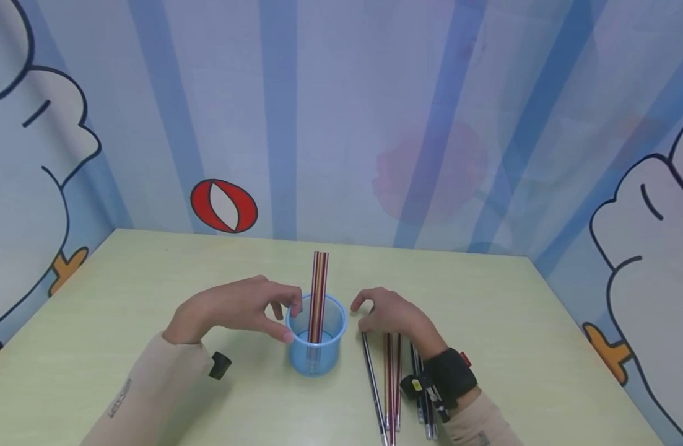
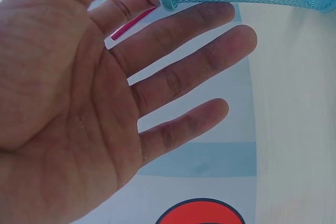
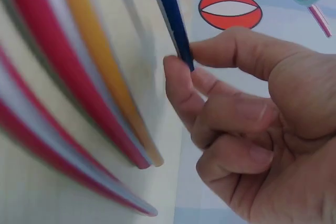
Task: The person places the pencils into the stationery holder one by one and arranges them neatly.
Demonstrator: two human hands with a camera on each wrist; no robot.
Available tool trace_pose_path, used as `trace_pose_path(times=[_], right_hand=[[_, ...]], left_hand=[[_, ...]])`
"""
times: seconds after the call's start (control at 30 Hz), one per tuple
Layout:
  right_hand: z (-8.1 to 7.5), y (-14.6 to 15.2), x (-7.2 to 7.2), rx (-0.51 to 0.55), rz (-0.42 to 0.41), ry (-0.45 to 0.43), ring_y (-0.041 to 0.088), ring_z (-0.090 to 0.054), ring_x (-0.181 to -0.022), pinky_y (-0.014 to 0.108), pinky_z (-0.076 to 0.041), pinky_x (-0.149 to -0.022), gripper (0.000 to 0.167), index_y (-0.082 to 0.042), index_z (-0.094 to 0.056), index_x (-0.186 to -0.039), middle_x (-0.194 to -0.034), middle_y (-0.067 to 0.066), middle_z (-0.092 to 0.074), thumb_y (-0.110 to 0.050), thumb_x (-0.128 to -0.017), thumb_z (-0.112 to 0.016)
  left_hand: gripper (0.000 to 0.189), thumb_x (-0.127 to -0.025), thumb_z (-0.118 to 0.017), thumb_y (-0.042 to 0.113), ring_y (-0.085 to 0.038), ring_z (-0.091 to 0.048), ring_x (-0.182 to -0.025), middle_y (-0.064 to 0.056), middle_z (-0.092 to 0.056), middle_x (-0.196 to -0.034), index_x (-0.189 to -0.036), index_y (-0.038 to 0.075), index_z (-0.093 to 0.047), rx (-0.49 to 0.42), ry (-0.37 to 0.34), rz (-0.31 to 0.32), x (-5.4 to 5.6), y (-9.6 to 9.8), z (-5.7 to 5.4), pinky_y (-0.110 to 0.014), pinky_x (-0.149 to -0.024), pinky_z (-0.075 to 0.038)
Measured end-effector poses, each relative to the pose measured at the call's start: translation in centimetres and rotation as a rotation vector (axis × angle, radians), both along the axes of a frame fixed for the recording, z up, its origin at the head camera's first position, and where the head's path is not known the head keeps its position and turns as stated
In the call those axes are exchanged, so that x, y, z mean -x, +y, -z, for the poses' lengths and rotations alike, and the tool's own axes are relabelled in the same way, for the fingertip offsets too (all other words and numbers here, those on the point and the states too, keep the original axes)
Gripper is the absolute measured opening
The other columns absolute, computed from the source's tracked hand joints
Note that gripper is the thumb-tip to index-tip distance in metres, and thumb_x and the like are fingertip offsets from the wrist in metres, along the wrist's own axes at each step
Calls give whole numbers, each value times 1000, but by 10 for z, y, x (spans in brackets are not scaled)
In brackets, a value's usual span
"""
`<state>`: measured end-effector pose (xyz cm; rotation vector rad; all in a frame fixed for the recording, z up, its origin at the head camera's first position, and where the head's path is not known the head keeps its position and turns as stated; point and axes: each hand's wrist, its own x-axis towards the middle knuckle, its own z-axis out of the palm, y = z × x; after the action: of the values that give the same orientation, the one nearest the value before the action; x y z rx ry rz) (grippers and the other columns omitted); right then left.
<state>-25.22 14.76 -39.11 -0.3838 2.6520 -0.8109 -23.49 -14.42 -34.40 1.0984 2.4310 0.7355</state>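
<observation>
A light blue mesh pencil cup (image 1: 313,365) stands upright on the table. Several red-and-gold striped pencils (image 1: 319,285) lean upright inside it. At the cup's left rim is my left hand (image 1: 246,310), its index finger and thumb at the edge. In the left wrist view, the other fingers (image 2: 194,69) stretch out straight beside the mesh. My right hand (image 1: 394,313), right of the cup, pinches the end of a dark blue pencil (image 3: 170,11) between thumb and finger. That pencil (image 1: 373,384) lies angled toward the near edge, beside several red-and-gold pencils (image 1: 388,378).
Several more dark pencils (image 1: 427,415) lie under the right wrist, partly hidden by the black wrist strap (image 1: 451,379). The pale yellow table (image 1: 235,396) ends at a blue striped backdrop (image 1: 341,124), with printed cloud shapes at both sides.
</observation>
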Motion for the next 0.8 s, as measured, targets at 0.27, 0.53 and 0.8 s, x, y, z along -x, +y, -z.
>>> trace_pose_path(times=[0.27,0.53,0.8], right_hand=[[-11,13,4,261,-102,-94,18,-44,-60,30,-38,-57,30,-7,-66,-121,-82,4,-65,-4,-91,-65],[-29,24,4,308,-157,-11,25,-53,-75,34,-43,-67,21,-6,-70,-113,-90,4,-69,-11,-94,-65],[-43,32,1,408,-181,75,27,-61,-88,37,-44,-73,15,-9,-71,-109,-93,7,-68,-13,-96,-66]], left_hand=[[32,-87,-78,39,-20,-66,-102,2,-69,-112,-104,19,-60,4,-8,-13,0,0,0,-34,-80,-53],[31,-87,-78,39,-20,-65,-103,3,-69,-112,-102,20,-59,2,-10,-11,1,0,-1,-34,-80,-52],[32,-87,-78,40,-20,-65,-103,3,-69,-112,-103,19,-59,-2,-11,-9,1,0,0,-34,-80,-52]])
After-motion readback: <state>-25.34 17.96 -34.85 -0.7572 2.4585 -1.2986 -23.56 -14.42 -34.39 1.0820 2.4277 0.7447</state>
